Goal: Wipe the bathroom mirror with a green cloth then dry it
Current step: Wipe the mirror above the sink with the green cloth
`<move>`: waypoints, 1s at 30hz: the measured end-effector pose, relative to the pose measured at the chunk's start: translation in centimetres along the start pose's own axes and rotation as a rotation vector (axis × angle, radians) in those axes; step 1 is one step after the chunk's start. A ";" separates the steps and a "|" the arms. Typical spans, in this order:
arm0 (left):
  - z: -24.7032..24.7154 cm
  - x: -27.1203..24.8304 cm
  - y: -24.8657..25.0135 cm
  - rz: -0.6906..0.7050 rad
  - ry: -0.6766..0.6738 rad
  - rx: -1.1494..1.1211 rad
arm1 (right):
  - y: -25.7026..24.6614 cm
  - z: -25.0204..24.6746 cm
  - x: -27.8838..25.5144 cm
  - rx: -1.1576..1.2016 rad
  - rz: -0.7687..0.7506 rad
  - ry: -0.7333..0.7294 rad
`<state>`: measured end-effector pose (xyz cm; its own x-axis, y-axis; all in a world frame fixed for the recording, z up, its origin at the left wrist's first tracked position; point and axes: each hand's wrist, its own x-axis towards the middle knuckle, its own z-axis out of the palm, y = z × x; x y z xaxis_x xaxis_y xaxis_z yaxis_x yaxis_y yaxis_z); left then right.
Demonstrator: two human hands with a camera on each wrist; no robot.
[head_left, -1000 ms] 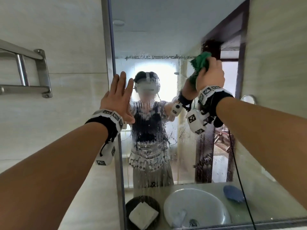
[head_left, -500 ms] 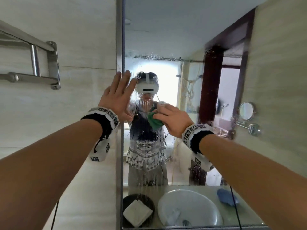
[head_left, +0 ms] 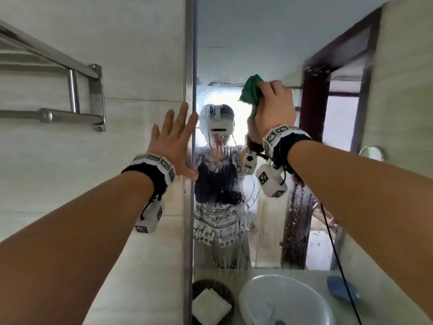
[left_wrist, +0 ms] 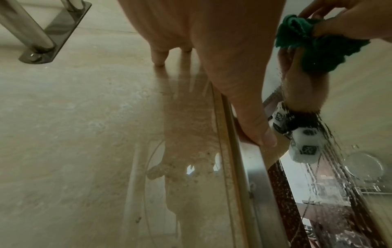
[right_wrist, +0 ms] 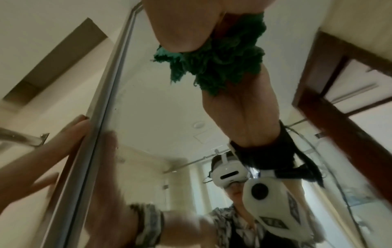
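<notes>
The right hand (head_left: 273,106) bunches the crumpled green cloth (head_left: 251,92) against the tall steel-framed wall mirror (head_left: 264,55), droplet-streaked glass lying below it; the left hand (head_left: 174,141) rests spread on the frame edge.

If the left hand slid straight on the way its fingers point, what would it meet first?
Probably nothing soon: the left hand lies flat, fingers pointing up along the mirror frame, with only bare wall tile above. The towel rack sits off to the side.
</notes>
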<state>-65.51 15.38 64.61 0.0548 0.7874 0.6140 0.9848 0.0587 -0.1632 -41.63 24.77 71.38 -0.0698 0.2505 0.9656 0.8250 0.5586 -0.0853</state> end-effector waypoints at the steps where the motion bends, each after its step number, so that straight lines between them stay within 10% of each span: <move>1: 0.0 0.0 0.1 -0.002 -0.002 -0.006 | -0.2 0.2 -0.7 -0.018 -0.049 -0.003; 13: -1.1 -0.5 -0.8 0.031 -0.040 0.012 | -0.2 1.6 -11.3 -0.076 -0.757 -0.343; 23: -0.7 -0.4 -0.9 0.032 -0.023 0.002 | -4.3 1.0 0.8 0.016 -0.086 -0.020; 30: -0.4 -0.3 -1.1 0.028 -0.032 0.004 | -6.6 2.8 0.4 0.006 -0.205 -0.083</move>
<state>-66.50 14.85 64.95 0.0768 0.8080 0.5842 0.9823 0.0391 -0.1832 -48.64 23.36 71.63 -0.2813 0.1951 0.9396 0.7855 0.6093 0.1087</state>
